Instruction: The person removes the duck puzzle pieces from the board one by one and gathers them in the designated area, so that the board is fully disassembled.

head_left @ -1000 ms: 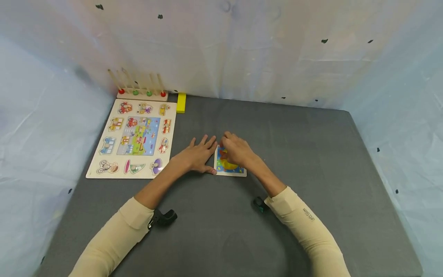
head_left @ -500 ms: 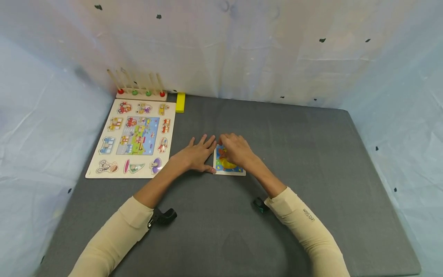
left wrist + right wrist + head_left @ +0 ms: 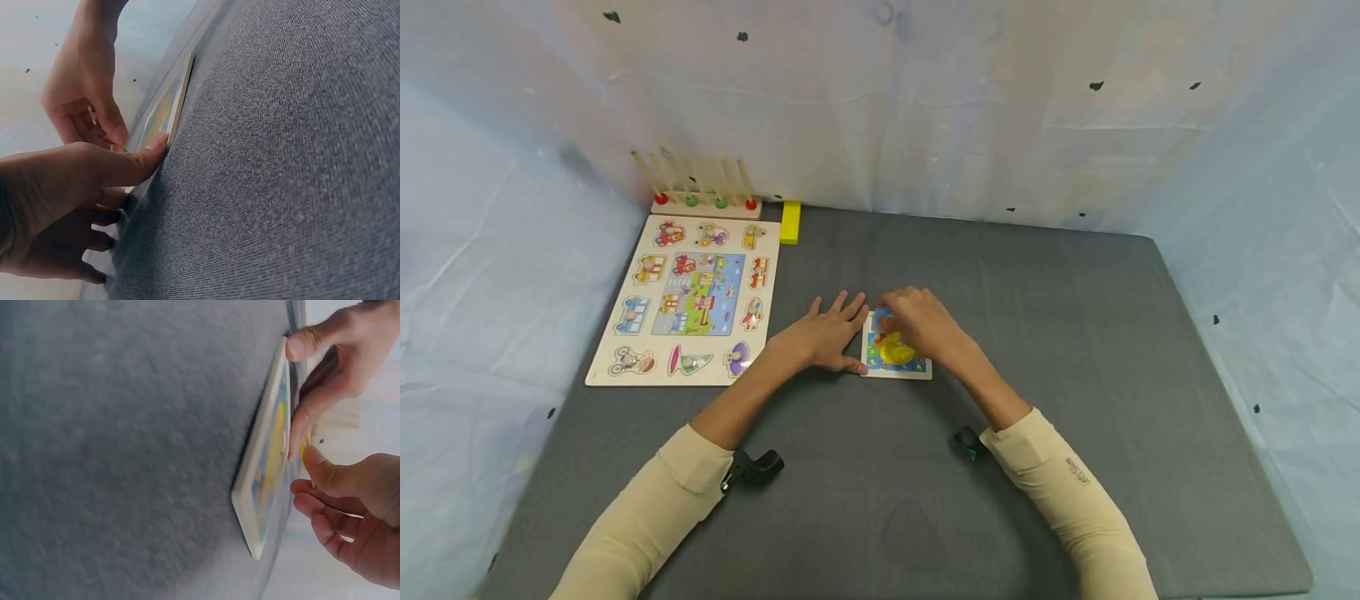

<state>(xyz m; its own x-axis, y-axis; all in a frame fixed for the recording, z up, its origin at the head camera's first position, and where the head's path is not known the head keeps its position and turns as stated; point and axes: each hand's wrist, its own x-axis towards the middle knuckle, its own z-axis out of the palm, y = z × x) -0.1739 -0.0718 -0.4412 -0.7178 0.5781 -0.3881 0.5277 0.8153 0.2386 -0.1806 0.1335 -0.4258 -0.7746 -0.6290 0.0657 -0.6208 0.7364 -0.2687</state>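
A small wooden puzzle board (image 3: 896, 375) with a yellow duck picture on blue lies on the grey table. My left hand (image 3: 822, 340) rests at its left side with fingers spread, the thumb touching the board's edge. Just above the board's upper part is my right hand (image 3: 923, 323), its thumb and fingers pinched together. Between them an orange bit of a puzzle piece (image 3: 117, 148) shows in the left wrist view; most of this piece is hidden by the fingers. In the right wrist view the right hand (image 3: 350, 515) is raised slightly off the board (image 3: 250, 487).
A large wooden peg puzzle (image 3: 681, 377) with vehicle and toy pieces lies at the left. Behind it stands a wooden rack with upright pegs (image 3: 707, 208) and red and green beads. Beside that lies a yellow block (image 3: 791, 223). Pale sheeting (image 3: 880, 108) surrounds the table.
My right hand has lifted and shifted slightly right, uncovering more of the yellow duck and the blue near the board's top. My left hand stays in place.
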